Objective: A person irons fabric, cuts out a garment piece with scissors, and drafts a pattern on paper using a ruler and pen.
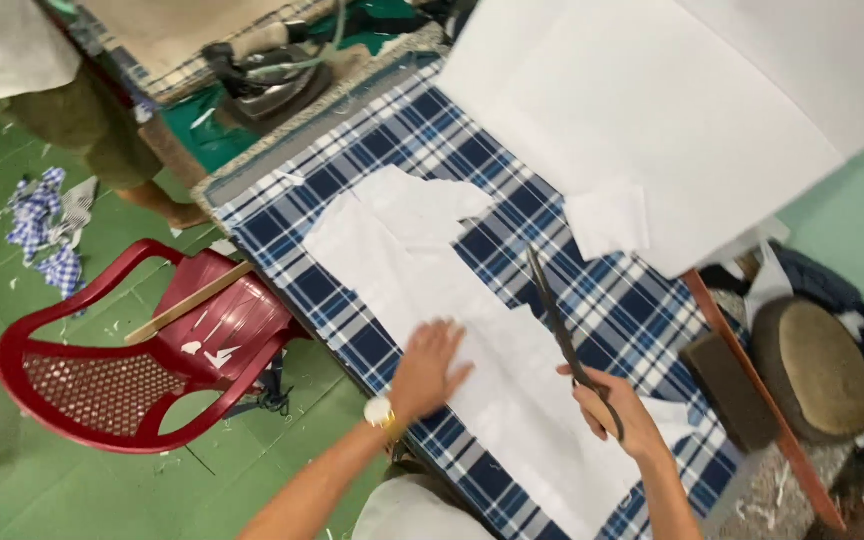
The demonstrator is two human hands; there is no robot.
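A long white pattern piece (422, 270) lies along blue-and-white checked fabric (612, 290) on a table. My left hand (429, 368) presses flat on the white piece near its middle, fingers spread, with a watch on the wrist. My right hand (614, 408) grips the handles of long dark scissors (558, 325). Their blades point away from me along the white piece's right edge and look almost closed.
A large white sheet (672, 110) covers the table's far right. An iron (270, 75) rests at the far end. A red plastic chair (142, 340) with a wooden ruler stands left. Another person (62, 90) stands at the upper left. Fabric scraps (47, 225) litter the green floor.
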